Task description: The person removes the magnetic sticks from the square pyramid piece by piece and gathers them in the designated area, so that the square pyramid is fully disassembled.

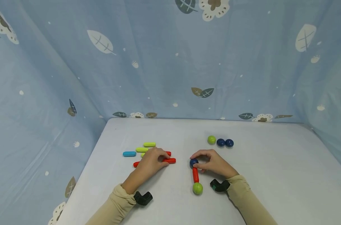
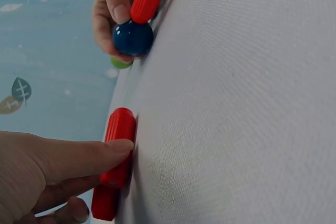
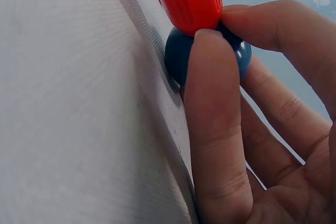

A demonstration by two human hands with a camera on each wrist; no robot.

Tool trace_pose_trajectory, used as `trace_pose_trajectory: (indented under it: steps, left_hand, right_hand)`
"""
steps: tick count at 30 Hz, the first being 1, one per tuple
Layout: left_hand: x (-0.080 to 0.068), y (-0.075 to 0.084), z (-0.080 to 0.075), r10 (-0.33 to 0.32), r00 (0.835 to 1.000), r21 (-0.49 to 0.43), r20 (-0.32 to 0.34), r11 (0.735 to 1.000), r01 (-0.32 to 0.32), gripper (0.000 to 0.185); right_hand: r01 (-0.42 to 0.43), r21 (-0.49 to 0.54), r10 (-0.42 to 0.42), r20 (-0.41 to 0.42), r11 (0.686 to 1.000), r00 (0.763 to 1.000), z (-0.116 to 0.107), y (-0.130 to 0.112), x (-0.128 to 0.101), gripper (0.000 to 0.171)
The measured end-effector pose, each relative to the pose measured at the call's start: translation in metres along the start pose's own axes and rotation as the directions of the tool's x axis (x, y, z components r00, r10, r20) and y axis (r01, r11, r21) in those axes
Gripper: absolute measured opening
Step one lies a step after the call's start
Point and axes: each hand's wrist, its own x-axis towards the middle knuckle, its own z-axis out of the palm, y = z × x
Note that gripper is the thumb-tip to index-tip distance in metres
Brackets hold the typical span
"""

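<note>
My left hand (image 1: 151, 162) pinches a red ribbed rod (image 1: 171, 160) low over the white table; its thumb lies across the rod (image 2: 121, 124) in the left wrist view. A second red rod (image 2: 104, 203) is close below it there. My right hand (image 1: 216, 163) holds a dark blue ball (image 1: 192, 163) between thumb and fingers. Joined to that ball is another red rod (image 1: 196, 175), with a lime green ball (image 1: 198, 188) at its near end. The right wrist view shows the thumb over the blue ball (image 3: 177, 59), right at the rod's end (image 3: 191, 3).
Left of and behind my left hand lie a light blue rod (image 1: 129, 154), lime rods (image 1: 149, 144) and more red rods (image 1: 136, 164), partly covered by the hand. At the back right, a green ball (image 1: 211, 139) and two dark blue balls (image 1: 221, 142) sit in a row. A blue patterned curtain (image 1: 170, 62) encloses the table.
</note>
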Motion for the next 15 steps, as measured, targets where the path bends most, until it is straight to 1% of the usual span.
trace_pose_trajectory:
  steps: [6, 10, 15]
  left_hand:
    - [0.0011, 0.0002, -0.0004, -0.003, 1.000, 0.005, 0.002, 1.000, 0.003, 0.020]
    - [0.0009, 0.0007, -0.0011, -0.013, 1.000, -0.007, 0.007, 1.000, 0.013, 0.020]
    - [0.0004, 0.0017, -0.0019, -0.002, 1.000, -0.001, 0.009, 1.000, 0.002, 0.020]
  right_hand:
    - [-0.029, -0.007, 0.029, -0.004, 1.000, 1.000, -0.0001, -0.0023, -0.0005, 0.029]
    - [-0.032, -0.005, 0.032, -0.004, 0.999, 0.999, -0.0001, -0.0031, -0.0006, 0.029]
    - [-0.033, 0.003, 0.033, -0.001, 0.999, 0.999, 0.0001, -0.0037, -0.0004, 0.028]
